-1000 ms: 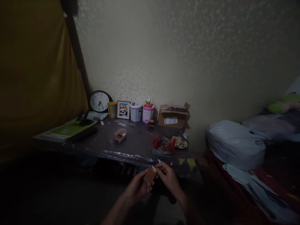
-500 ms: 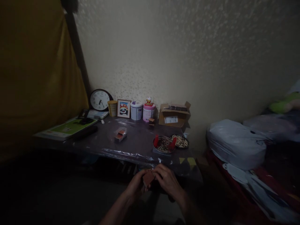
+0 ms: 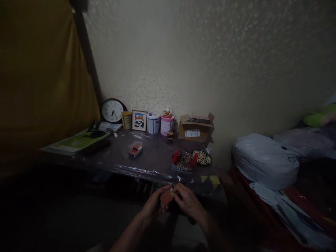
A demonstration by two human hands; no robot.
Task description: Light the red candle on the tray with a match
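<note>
Both my hands meet just below the near edge of the dark table (image 3: 154,159). My left hand (image 3: 154,204) is closed round a small brown box (image 3: 166,198), about matchbox size. My right hand (image 3: 187,203) pinches at the box's top end, where a pale bit shows; what it pinches is too small to name. On the table ahead stand a round metal dish (image 3: 183,161) of small sticks with two red pieces and a second dish (image 3: 202,158) of pale sticks. A small wrapped packet (image 3: 135,148) with orange boxes lies mid-table.
Along the wall stand a clock (image 3: 112,111), a yellow can (image 3: 126,120), a framed picture (image 3: 139,120), two tins (image 3: 160,124) and an open cardboard box (image 3: 195,128). Green books (image 3: 75,142) lie at left. A white bag (image 3: 265,161) and bedding sit at right.
My hands have drawn closer together and dropped slightly. The brown box, tilted up and showing a white end a second ago, now sits lower and more enclosed between my fingers.
</note>
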